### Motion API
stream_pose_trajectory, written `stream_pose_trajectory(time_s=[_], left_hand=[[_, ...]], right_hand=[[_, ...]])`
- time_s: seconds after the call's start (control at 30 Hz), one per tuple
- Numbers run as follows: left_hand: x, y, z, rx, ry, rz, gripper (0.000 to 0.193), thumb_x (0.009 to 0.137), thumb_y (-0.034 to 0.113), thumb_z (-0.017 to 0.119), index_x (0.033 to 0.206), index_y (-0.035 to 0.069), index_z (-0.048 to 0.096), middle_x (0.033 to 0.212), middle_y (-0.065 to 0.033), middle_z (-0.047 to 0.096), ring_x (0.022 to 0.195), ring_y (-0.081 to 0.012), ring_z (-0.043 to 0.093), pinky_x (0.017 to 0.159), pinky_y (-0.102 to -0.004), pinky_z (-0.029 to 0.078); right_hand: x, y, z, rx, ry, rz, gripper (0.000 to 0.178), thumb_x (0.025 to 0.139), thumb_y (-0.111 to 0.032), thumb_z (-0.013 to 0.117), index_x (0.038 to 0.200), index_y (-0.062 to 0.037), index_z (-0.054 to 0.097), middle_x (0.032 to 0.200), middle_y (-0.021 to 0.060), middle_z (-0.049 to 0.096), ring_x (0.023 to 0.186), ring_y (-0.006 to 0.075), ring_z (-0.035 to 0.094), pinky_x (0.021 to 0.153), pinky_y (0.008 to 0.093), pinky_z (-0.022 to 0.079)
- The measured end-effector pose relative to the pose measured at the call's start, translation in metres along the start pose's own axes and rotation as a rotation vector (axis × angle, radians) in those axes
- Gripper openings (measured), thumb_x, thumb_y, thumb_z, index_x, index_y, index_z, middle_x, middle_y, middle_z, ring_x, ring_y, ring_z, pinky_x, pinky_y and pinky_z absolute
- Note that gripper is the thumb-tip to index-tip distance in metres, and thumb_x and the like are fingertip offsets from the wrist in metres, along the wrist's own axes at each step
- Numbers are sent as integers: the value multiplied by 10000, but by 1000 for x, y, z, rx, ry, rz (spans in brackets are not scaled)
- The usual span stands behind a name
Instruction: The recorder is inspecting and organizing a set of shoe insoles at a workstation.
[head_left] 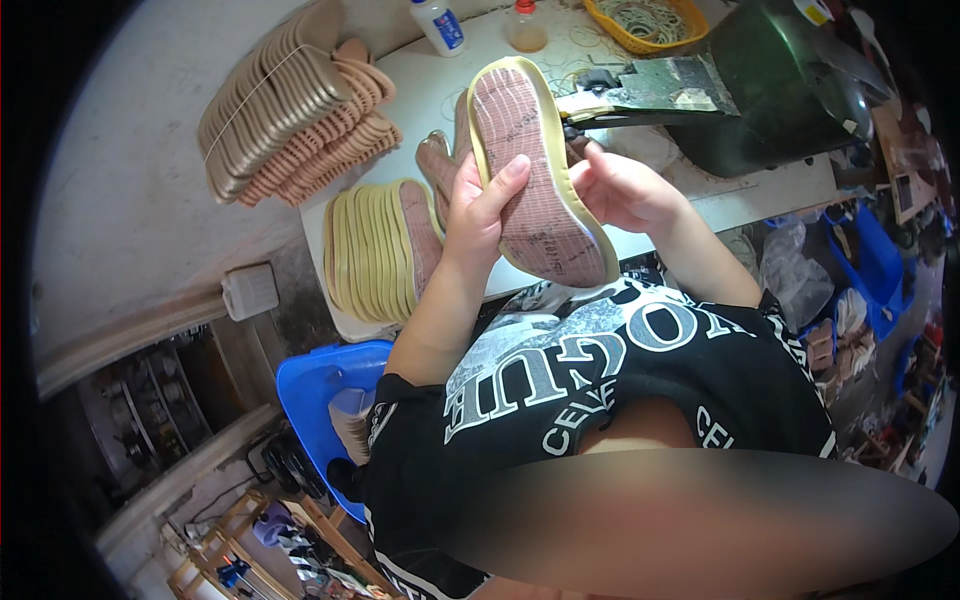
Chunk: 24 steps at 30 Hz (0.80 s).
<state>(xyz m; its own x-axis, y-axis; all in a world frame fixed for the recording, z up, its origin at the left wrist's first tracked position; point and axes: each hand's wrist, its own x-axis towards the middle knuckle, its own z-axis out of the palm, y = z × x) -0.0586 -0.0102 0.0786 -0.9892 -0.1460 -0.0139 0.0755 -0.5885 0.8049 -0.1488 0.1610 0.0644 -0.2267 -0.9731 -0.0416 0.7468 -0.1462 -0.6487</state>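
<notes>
White and cluttered, the table (790, 192) is spreading ahead. My left grip (483, 205) is clasping a yellow-rimmed insole (548, 205), its long axis slanting from eleven to five o'clock; my half-curled right grip (628, 195) is hanging at three, contact unclear. Stacked insoles (365, 250) are standing at eight, a green machine (760, 105) at two.

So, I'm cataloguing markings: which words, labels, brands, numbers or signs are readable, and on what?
I won't copy wording out, only place it.
Black cloth shirt: large pale chest capitals and smaller white collar letters, legible.
Curved pinkish sole with yellow edging: dark marks, too small to read surely.
White plastic bottle: blue label, too small.
Dark green metal machine: yellow sticker, unreadable.
</notes>
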Motion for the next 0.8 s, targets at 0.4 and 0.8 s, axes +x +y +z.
stream_pose_trajectory(time_s=[0.4,0.8], left_hand=[[14,-22,2,350,124,205,321,870,111,654,1118,-36,512,1068,-106,621,944,-142,599,848,-278,477],[62,-5,14,452,217,129,266,781,97,713,988,-23,597,893,-66,653,781,-131,623,717,-258,499]], right_hand=[[4,-30,-15,-506,206,59,261,863,-237,662,798,14,699,625,-30,558,554,35,433,496,201,352],[-6,-10,-11,-461,363,-76,235,884,-181,643,981,31,669,856,11,666,778,50,572,727,228,467]])
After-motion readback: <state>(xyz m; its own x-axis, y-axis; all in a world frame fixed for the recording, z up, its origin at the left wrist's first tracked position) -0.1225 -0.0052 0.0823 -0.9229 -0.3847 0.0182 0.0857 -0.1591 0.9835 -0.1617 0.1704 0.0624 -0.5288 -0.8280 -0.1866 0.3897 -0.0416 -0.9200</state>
